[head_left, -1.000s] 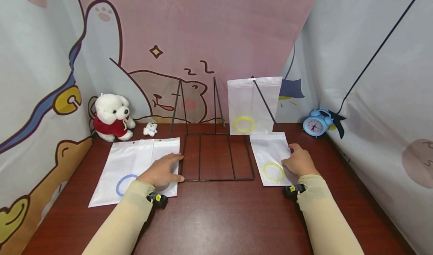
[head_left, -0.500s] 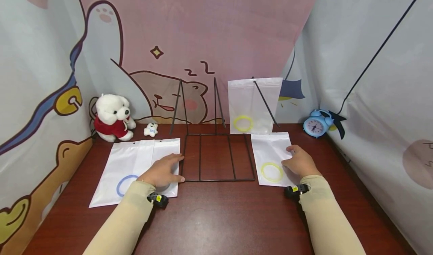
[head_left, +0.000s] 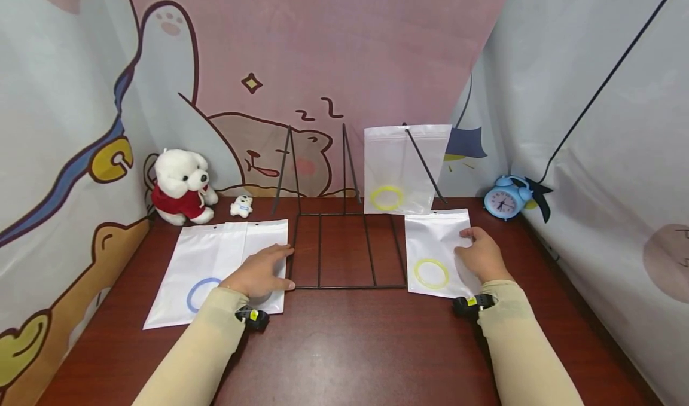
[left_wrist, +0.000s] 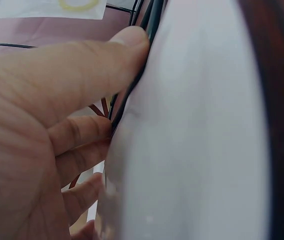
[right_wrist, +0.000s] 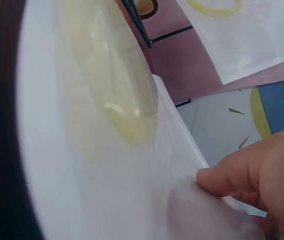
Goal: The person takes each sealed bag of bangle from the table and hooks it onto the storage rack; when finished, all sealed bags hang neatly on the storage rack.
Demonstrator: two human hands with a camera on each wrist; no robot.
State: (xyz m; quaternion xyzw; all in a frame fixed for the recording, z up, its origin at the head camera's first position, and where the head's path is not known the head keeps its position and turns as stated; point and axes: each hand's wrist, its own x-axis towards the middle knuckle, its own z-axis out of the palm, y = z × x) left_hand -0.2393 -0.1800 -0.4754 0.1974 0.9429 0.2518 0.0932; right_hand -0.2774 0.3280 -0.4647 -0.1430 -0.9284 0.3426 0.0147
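My right hand (head_left: 481,256) pinched the lower yellow-ringed zip bag (head_left: 437,247), seemingly for pickup; my left hand (head_left: 260,271), fingers loosely spread, touched the wire rack (head_left: 344,287); I judged lifting needed steadiness.

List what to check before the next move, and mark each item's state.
1. Right hand grips the lower yellow-ring pouch by its right edge: ok.
2. Left hand touches the wire rack on its left side: ok.
3. Hanging pouch is on the right prong: ok.
4. Blue-ring pouch uncovered: not ok, left hand lies over it.
5. Lower pouch has a hanging hole: cannot tell, too small.
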